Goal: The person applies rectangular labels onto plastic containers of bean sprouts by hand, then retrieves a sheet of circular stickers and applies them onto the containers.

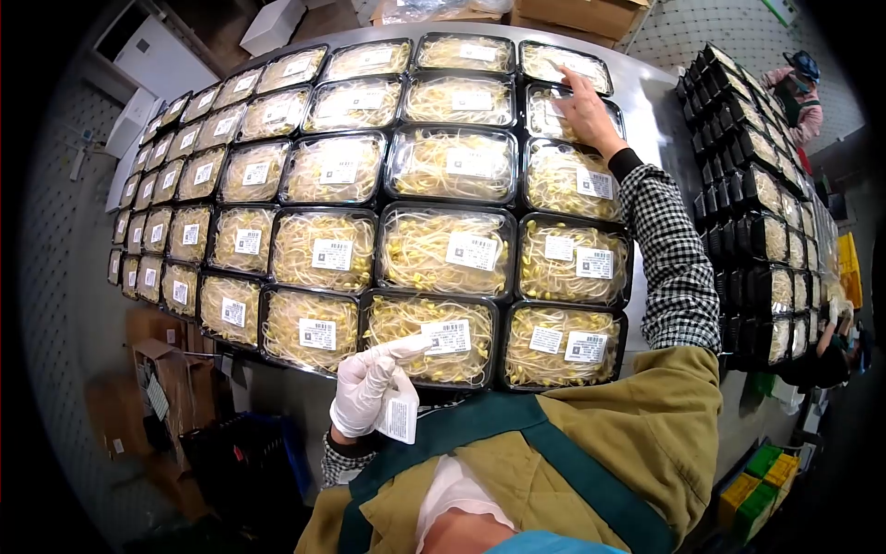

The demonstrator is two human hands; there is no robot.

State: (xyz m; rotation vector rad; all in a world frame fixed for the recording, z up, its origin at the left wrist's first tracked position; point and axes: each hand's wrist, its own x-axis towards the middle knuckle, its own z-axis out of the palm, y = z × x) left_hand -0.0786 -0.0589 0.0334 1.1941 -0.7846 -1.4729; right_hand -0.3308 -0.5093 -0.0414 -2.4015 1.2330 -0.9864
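Note:
My left hand (367, 388), in a white glove, is closed around a white printed label sheet (399, 417). Its index finger points at the label on a black tray of bean sprouts (406, 355) in the nearest row. My right hand (588, 109), bare, reaches far forward along the right-hand column. Its fingers are stretched out over a sprout tray (543, 109), close to the edge of the farthest tray (565, 66); whether they touch is hard to tell. The two near trays in that column, including the sprout tray (565, 346), each bear two labels.
Rows of wrapped, labelled sprout trays (254, 171) cover the metal table (646, 120). Stacked trays (771, 203) stand to the right, with other people (801, 97) beyond. Cardboard boxes (577, 18) lie behind the table. A black crate (245, 462) sits at lower left, coloured crates (757, 489) at lower right.

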